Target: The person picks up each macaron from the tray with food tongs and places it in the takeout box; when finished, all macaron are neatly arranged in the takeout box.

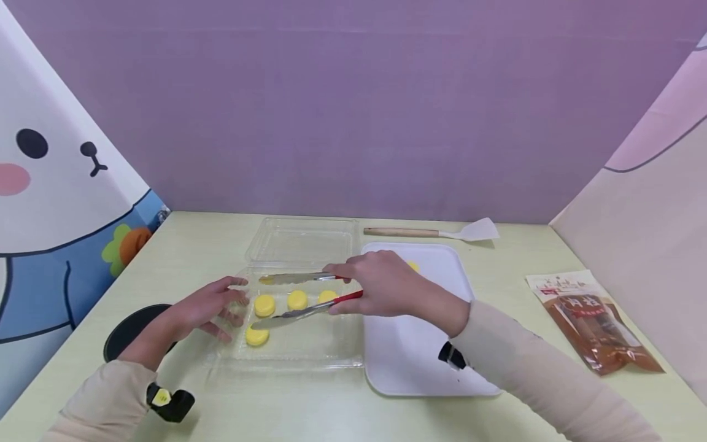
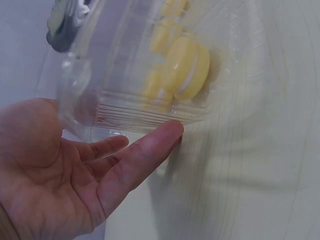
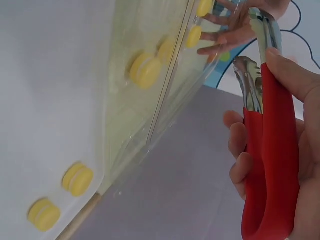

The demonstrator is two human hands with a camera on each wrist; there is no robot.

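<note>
My right hand (image 1: 386, 285) grips metal tongs with red handles (image 3: 280, 130), their arms spread above a clear plastic clamshell container (image 1: 309, 353). Nothing sits between the tong tips in the right wrist view. Inside the container are several yellow macarons (image 1: 264, 305) with pale filling, one of them partly behind the lower tong arm. My left hand (image 1: 207, 307) is at the container's left side, fingers spread and fingertips right at its wall. Two more macarons (image 3: 77, 178) lie on a white tray (image 1: 420, 368) to the right, mostly hidden in the head view by my right hand.
A spatula (image 1: 403, 232) with a wooden handle and white blade lies behind the tray. The container's lid (image 1: 304, 239) is folded back. A black round dish (image 1: 129, 328) stands behind my left wrist, and a brown food packet (image 1: 593, 322) lies far right.
</note>
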